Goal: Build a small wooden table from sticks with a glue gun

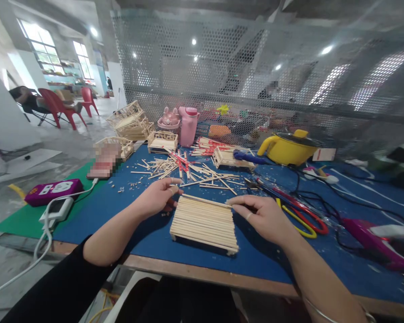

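Observation:
A flat panel of glued wooden sticks [204,222] lies on the blue mat [128,211] in front of me. At the panel's far edge sits one loose stick [207,200], and I hold it at both ends. My left hand [159,196] pinches its left end with curled fingers. My right hand [261,216] pinches the right end between thumb and fingers. Both forearms rest over the table's front edge.
Loose sticks [185,169] are scattered behind the panel, with small stick-built frames [162,142] beyond. A yellow electric pot [287,147], pink bottle [189,126], red and yellow cutters [298,213], cables and a pink glue gun [373,235] lie right. A purple power strip [53,190] lies left.

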Demonstrator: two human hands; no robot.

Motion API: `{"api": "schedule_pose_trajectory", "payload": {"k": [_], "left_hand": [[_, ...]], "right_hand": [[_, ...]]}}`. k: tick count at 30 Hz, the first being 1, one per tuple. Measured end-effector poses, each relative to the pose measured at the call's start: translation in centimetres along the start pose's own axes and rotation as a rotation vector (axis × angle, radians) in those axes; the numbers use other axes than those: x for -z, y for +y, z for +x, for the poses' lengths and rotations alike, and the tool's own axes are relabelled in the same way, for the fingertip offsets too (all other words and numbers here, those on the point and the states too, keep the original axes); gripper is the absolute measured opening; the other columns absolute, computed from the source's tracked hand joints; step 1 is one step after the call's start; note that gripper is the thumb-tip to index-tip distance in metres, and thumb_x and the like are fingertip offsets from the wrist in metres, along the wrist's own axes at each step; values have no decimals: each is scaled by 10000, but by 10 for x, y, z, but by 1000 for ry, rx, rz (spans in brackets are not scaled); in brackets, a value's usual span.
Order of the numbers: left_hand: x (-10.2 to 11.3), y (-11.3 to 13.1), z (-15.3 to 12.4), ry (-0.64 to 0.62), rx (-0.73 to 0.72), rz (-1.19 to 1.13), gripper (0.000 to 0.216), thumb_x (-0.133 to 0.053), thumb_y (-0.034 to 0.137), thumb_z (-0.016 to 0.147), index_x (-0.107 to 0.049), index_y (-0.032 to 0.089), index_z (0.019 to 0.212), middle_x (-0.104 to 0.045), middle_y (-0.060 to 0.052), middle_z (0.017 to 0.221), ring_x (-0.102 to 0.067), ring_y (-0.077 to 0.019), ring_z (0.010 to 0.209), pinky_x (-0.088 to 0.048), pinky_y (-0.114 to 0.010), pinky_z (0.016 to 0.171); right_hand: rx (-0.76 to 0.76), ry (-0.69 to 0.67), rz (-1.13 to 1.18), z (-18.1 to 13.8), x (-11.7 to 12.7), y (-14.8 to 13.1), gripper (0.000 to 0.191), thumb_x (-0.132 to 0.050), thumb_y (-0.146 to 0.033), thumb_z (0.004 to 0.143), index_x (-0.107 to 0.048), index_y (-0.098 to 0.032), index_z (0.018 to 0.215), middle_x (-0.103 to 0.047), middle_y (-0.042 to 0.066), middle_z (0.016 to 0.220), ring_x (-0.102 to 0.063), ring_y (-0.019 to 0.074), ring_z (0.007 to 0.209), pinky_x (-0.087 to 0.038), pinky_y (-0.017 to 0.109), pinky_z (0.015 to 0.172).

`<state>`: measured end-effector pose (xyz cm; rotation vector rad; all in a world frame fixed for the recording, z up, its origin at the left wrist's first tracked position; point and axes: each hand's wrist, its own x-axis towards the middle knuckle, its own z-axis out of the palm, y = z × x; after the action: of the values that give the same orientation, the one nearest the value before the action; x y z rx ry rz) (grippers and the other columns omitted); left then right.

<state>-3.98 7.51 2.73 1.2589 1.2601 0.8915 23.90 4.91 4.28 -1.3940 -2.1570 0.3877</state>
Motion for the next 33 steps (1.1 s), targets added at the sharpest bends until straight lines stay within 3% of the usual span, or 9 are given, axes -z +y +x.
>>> {"api": "schedule_pose_trajectory", "payload": {"k": [4,8,15,21,29,33], "left_hand": [[3,-3,2,68,-68,120,297,-673,300,730,-660,156,989,-708,-51,805,-632,-129,583,-429,-205,478],[5,0,0,102,-135,168,354,-692,325,710,-655,164,1024,-664,-7,631,-659,-173,638,-431,-222,487],[2,-1,-2,9,-163,142,389,-725,302,680,-648,165,1036,-732,-31,783,-650,-143,657,-450,-227,549],[0,-6,0,47,-223,198,399,-739,323,656,-673,164,1016,-738,-17,757,-657,-158,677,-470,-256,622],[-1,-4,-3,91,-225,275,438,-751,363,644,-670,157,1021,-732,-26,761,-652,-165,677,-474,-263,617],[0,-4,-3,85,-209,280,429,-749,383,646,-670,154,1000,-729,-30,768,-651,-163,687,-474,-263,627]], "right_hand": [[-5,-9,-13,1,-5,-3,205,-541,-289,830,-737,-246,873,-751,33,921,-680,229,845,-519,343,782],[15,-32,-20,2,-7,-5,199,-532,-285,835,-726,-246,860,-745,27,906,-673,211,828,-511,321,761],[12,-51,5,2,-7,-5,192,-528,-267,836,-717,-240,853,-735,24,905,-656,192,819,-480,298,749],[-116,-9,92,0,-10,-2,177,-564,-295,787,-658,-202,905,-680,18,739,-580,149,610,-440,266,567],[-150,-62,80,0,-7,-1,211,-548,-267,799,-725,-200,892,-736,25,844,-626,166,701,-457,269,647],[-202,-82,142,1,-9,1,202,-544,-266,806,-724,-187,855,-739,22,799,-653,165,720,-478,257,669]]}}
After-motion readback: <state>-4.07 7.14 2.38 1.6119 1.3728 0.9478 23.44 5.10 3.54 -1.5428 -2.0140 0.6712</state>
